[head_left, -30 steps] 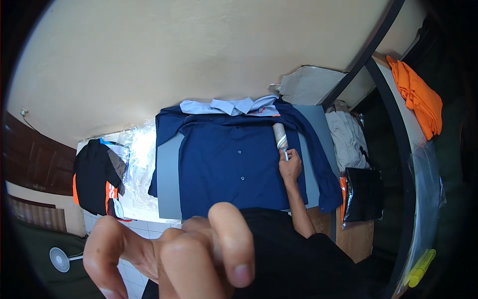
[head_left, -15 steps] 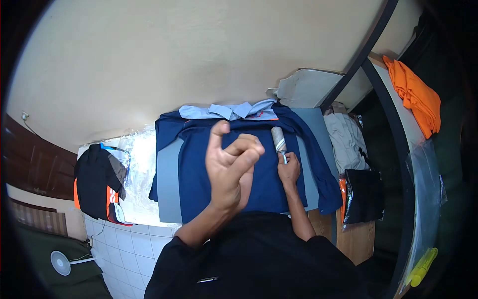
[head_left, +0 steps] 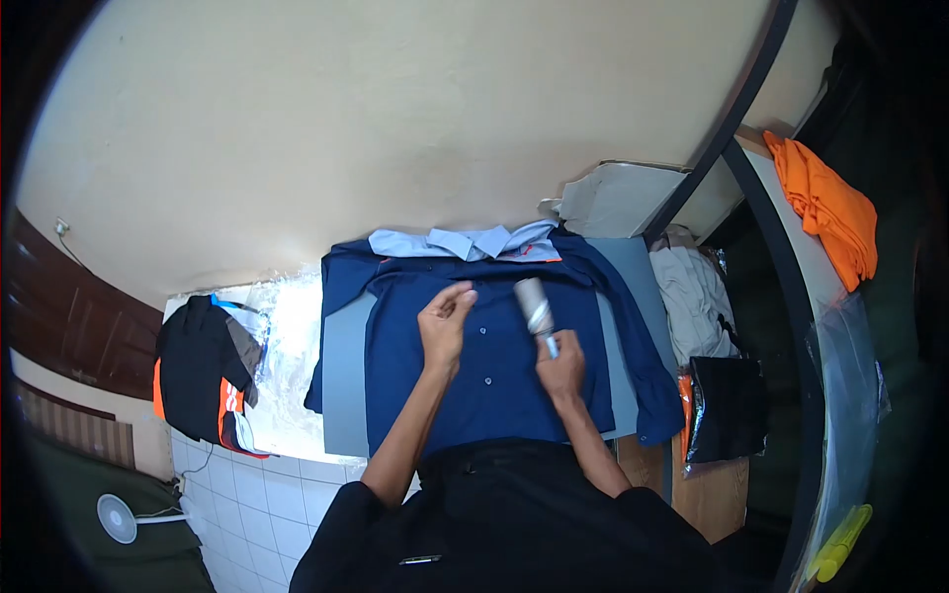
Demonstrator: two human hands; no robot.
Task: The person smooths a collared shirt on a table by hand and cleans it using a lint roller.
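Note:
A dark navy long-sleeved shirt (head_left: 474, 405) with a light blue-grey collar and yoke lies spread on a grey board (head_left: 345, 395). Its sleeves reach out to both sides, and small buttons run down the middle. Over the right part of the shirt, my right hand (head_left: 560, 370) grips the handle of a lint roller (head_left: 534, 306), whose roll tilts up and to the left, slightly blurred. My left hand (head_left: 443, 331) is raised above the shirt's left-centre with thumb and fingers pinched together. Whatever may be between those fingertips is too small to make out.
Black and orange garments (head_left: 201, 366) lie at left beside crumpled clear plastic (head_left: 287, 346). On the right are grey clothing (head_left: 692, 296) and a bagged black garment (head_left: 727, 410). Folded orange cloth (head_left: 820, 208) sits on a shelf. A white fan (head_left: 118, 518) stands lower left.
My left hand has dropped away from the camera toward the shirt, its fingers now drawn together. My right hand has moved the lint roller left and slightly down. The view has shifted a little.

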